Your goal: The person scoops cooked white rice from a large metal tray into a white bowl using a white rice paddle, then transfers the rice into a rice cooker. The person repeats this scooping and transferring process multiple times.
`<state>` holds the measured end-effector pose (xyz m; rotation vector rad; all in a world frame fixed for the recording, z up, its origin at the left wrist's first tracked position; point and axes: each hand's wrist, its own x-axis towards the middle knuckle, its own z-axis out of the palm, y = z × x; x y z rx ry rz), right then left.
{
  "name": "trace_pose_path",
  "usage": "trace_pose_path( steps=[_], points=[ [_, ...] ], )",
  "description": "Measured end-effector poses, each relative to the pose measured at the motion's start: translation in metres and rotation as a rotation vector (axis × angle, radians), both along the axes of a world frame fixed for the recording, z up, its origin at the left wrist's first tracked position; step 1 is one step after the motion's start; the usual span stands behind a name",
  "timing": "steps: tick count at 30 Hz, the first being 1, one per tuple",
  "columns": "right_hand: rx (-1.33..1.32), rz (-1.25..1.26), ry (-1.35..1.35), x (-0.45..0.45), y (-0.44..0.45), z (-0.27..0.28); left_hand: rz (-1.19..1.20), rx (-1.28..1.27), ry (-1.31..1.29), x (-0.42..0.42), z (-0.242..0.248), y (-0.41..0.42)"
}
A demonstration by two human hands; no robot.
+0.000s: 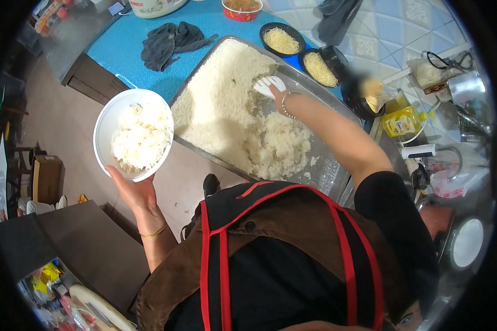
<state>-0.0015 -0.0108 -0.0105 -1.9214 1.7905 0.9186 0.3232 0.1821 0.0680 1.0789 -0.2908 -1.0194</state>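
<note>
My left hand [136, 190] holds a round white bowl [103, 124] from below, out past the tray's left side. Loose clumps of cooked rice [138, 138] lie in the bowl. My right hand [282, 99] grips a white rice paddle [269, 85], its blade against the edge of the rice in a large metal tray [331, 165]. A wide bed of cooked rice [215, 91] covers the tray's left part, with a broken-up heap [281, 145] nearer my body. Bare metal shows along the tray's right side.
A dark cloth [172, 43] lies on the blue-covered table [116, 49]. Black bowls of noodles [281, 40] stand beyond the tray, near a red paper tub [242, 10]. To the right are a yellow detergent bottle [401, 121] and a faucet [455, 161]. A cardboard box [47, 178] sits at left.
</note>
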Motion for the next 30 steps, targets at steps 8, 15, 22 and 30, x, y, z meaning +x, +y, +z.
trace_pose_path(
  steps=[8,15,22,30],
  points=[
    [0.048,-0.189,-0.144,-0.023,0.088,0.025,-0.029,-0.001,0.003,-0.004,-0.001,-0.006],
    [-0.006,-0.295,-0.286,-0.035,0.137,0.065,-0.156,-0.025,-0.006,-0.009,-0.008,-0.019],
    [-0.108,-0.703,-0.729,-0.073,0.174,0.066,-0.397,-0.061,0.01,-0.033,-0.026,-0.072],
    [0.11,-1.224,-0.866,-0.136,0.249,0.074,-0.608,-0.075,0.081,-0.07,-0.023,-0.096]
  ],
)
